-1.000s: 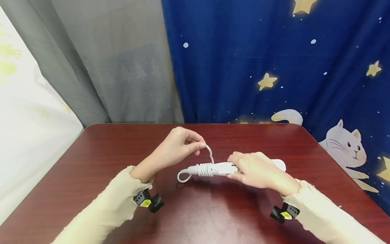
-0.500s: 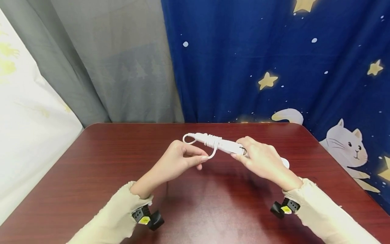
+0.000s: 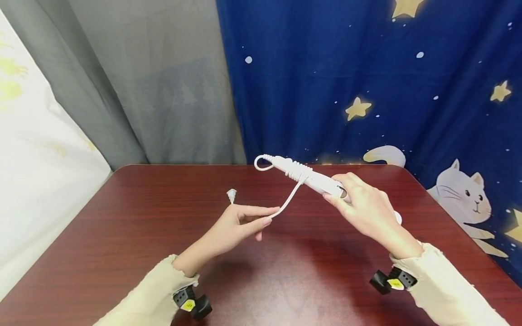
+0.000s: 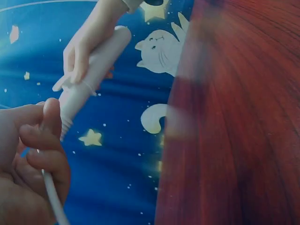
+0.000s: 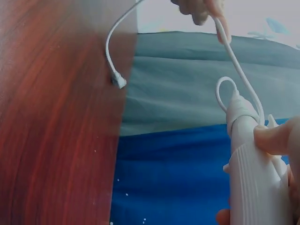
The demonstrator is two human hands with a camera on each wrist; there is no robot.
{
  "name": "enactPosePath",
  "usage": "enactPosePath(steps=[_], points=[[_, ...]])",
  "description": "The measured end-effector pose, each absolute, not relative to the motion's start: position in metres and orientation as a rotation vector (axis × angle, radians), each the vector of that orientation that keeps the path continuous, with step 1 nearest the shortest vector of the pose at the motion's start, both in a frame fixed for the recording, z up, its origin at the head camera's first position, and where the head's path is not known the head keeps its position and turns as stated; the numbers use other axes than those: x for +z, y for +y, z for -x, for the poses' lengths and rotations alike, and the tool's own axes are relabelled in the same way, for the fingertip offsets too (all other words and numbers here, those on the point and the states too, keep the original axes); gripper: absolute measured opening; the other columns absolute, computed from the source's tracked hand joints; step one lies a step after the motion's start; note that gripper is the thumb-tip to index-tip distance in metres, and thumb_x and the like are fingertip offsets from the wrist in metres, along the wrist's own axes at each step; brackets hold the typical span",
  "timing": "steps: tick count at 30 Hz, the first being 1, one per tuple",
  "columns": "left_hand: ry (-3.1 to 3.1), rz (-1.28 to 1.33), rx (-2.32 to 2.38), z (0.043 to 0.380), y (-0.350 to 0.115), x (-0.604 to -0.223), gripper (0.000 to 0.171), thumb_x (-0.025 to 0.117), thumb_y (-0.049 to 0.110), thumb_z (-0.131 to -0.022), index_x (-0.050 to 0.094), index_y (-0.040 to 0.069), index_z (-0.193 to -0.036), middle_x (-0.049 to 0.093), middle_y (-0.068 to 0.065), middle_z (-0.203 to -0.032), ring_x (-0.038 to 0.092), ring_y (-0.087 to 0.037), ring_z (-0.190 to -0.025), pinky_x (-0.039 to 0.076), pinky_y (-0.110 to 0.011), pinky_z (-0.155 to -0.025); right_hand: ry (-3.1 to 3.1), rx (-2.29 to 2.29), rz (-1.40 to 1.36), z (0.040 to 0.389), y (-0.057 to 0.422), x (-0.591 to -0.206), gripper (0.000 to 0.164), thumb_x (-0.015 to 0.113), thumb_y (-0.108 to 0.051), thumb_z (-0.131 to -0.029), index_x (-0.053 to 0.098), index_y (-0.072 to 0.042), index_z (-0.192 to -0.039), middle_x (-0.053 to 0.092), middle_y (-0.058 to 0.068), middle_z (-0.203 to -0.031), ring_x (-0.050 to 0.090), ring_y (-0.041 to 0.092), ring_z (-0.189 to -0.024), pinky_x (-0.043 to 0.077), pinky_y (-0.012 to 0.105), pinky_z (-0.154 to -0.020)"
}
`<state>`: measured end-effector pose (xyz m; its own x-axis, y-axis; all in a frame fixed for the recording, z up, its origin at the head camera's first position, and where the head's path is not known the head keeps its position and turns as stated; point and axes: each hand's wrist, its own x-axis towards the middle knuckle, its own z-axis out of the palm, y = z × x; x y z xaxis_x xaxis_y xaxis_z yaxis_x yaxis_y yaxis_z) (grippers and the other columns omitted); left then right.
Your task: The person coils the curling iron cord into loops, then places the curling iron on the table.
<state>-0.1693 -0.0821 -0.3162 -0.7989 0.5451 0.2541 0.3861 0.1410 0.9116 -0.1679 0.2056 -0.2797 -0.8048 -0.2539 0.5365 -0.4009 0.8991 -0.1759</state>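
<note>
A white hair styling iron (image 3: 323,183) is held up off the table, tilted with its cord end up and to the left. My right hand (image 3: 367,208) grips it around the body; the palm hides part of it. White power cord (image 3: 290,197) is wound in several turns around its handle, with a small loop at the end. Between thumb and fingers, my left hand (image 3: 236,228) pinches the loose stretch of cord. The cord's plug (image 3: 231,194) shows behind the left hand and, in the right wrist view, hangs from a curved length of cord.
A dark red wooden table (image 3: 134,226) lies under both hands. Behind it hang a grey curtain (image 3: 171,90) and a blue curtain (image 3: 293,90) with stars and a cat. White cloth (image 3: 36,158) is at the left.
My right hand has lifted the styling iron and tilted its cord end up. My left hand has brought the cord from above it to below, drawing out a longer stretch; the plug now shows.
</note>
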Motion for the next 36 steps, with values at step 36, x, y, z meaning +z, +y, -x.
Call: enactPosePath(steps=[36], points=[[2.108,-1.042,1.631,0.214,-0.062,-0.338,0.021,0.06,0.006,-0.088,0.066,-0.003,-0.106,0.067,-0.016,-0.073,0.057,-0.028,-0.048,0.047,-0.031,-0.042,-2.352,1.188,-0.919,0.134,0.227,-0.238,0.029,0.059,0.005,-0.082,0.061,-0.009,-0.108,0.058,0.0,-0.09,0.049,0.012,-0.08,0.039,0.022,-0.064]])
